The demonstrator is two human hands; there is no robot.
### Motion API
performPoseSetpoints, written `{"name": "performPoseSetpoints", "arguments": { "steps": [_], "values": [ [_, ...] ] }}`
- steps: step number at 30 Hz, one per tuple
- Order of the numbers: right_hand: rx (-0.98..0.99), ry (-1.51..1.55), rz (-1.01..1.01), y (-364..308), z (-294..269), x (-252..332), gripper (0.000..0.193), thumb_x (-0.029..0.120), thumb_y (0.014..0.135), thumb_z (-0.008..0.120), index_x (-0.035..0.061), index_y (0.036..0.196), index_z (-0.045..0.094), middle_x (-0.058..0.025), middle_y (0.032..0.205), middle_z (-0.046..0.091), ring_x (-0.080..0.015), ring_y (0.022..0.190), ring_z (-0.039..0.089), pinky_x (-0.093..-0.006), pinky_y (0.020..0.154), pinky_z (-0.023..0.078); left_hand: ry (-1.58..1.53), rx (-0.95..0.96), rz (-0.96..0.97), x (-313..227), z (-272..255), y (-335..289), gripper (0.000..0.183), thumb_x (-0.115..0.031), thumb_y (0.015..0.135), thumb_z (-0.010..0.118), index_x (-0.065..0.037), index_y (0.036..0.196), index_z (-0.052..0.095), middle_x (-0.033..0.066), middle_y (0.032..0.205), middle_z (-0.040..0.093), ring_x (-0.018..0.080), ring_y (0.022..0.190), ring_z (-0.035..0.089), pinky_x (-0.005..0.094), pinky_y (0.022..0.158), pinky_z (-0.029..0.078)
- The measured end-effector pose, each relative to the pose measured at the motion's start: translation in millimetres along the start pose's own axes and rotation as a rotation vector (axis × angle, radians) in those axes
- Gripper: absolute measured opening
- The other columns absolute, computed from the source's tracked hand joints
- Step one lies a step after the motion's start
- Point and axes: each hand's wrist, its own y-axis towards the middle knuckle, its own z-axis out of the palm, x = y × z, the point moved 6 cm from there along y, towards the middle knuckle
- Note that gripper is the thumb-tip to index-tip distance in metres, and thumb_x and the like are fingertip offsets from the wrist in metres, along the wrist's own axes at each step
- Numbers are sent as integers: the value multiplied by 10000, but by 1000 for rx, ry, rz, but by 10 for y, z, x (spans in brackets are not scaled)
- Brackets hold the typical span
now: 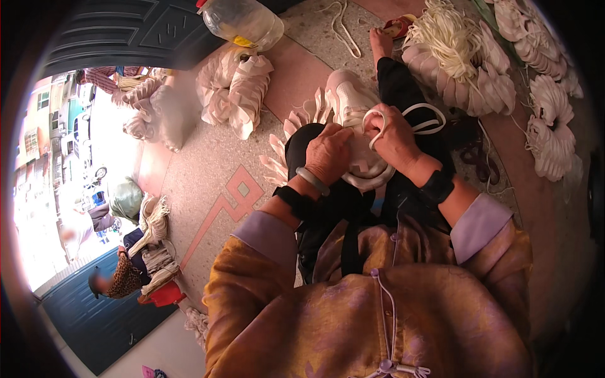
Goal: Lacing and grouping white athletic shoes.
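Note:
A pale pinkish-white shoe upper (345,94) lies across my lap between my knees, its toe pointing away from me. My left hand (329,153) is closed on its left edge, the fingertips pressed against the material. My right hand (397,138) pinches a white shoelace (432,128). The lace curls round the fingers and sticks out in a loop to the right. The upper's padded collar (368,184) shows below my hands. My fingers hide the spot where the lace meets the upper. More shoe uppers (274,164) fan out beside my left knee.
Bundled uppers (234,91) sit on the floor ahead left, near a large clear plastic bottle (244,24). At the far right, a pile of uppers carries a heap of cream laces (449,47). A dark sandal (478,165) lies right. People sit by the doorway at left.

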Motion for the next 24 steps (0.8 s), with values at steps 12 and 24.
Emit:
{"name": "performPoseSetpoints", "arguments": {
  "steps": [12, 24],
  "values": [
    [8, 178, -208, -136, -140, 123, 120, 46, 695, 572, 51, 814, 562, -76, 933, 575, -281, 851, 574, -357, 735, 488, -13, 3, 57, -41, -2, -80, 272, -35, 669, 528, -65, 921, 625, 138, 890, 583, 329, 811, 598, 397, 697, 494],
    [-39, 139, -61, -119, 86, -10, 169, 76, 650, 628, 54, 813, 589, -66, 941, 560, -282, 916, 536, -365, 790, 454, -89, 7, -34, 55, 82, -5, 181, -81, 719, 589, -55, 891, 637, 132, 855, 593, 294, 743, 598, 364, 660, 482]
  ]
}}
